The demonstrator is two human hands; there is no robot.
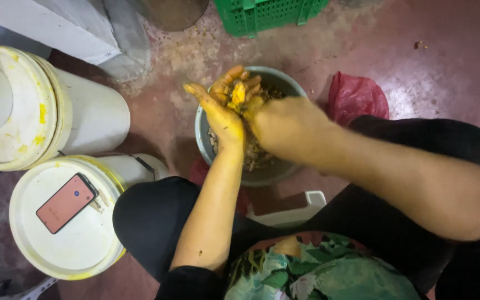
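Two hands are working together over a grey metal bowl (262, 172) standing on the red floor (440, 61) between the person's knees. The left hand (223, 111) is lying palm up, fingers (233, 75) spread and half curled, cradling a small yellow root piece (238, 94); the right hand (287, 126) is closing over it from the side, its fingers hidden, so I cannot tell how tightly they are gripping. Both hands are stained yellow. The bowl is holding a brownish heap of roots and scraps, so judging by that, much is remaining to be worked. Room: a red plastic bag (356, 97) is sitting just beside the bowl's right rim; two white lidded buckets (56, 111) are standing to the left, the nearer lid carrying a phone (66, 202). A green crate (268, 14) is lying beyond, well apart.
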